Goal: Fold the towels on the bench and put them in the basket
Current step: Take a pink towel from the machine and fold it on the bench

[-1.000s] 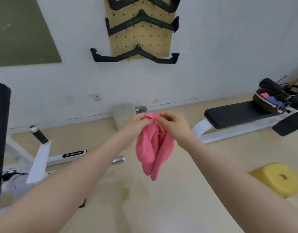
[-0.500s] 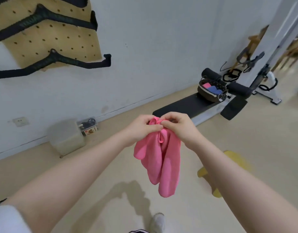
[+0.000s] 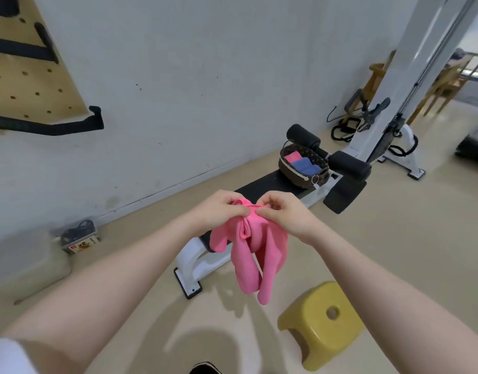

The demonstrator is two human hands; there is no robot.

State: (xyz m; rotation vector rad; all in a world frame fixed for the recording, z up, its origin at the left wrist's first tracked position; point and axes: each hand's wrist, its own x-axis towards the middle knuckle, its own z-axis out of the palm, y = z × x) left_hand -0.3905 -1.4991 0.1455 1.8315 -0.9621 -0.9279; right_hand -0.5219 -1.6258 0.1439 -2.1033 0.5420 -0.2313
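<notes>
Both hands are raised in front of the chest, pinching the top edge of a pink towel [image 3: 255, 252]. The left hand [image 3: 219, 211] and the right hand [image 3: 283, 214] sit close together, fingertips curled onto the bunched cloth, so how many layers they grip cannot be made out. The towel hangs down in loose folds, well above the floor, and covers the middle of the counter [image 3: 262, 188] behind it; only the counter's black pad near the far end and its white foot near the bottom show.

The basket [image 3: 302, 168] stands on the far end of the counter, just in front of black foam rollers [image 3: 304, 134]. Inside it lie a folded pink cloth and a folded blue cloth; what is beneath them is hidden. A yellow stool [image 3: 321, 325] stands on the floor below the right forearm. On the left, the pegboard [image 3: 24, 76] is cut off by the frame edge, and a clear box [image 3: 80, 238] by the wall is blurred.

Compared with half a second ago, the view has swung further right: the counter and basket now sit closer to centre, the stool shows whole, and the pegboard has slid mostly out. The hands grip the towel in the same way.
</notes>
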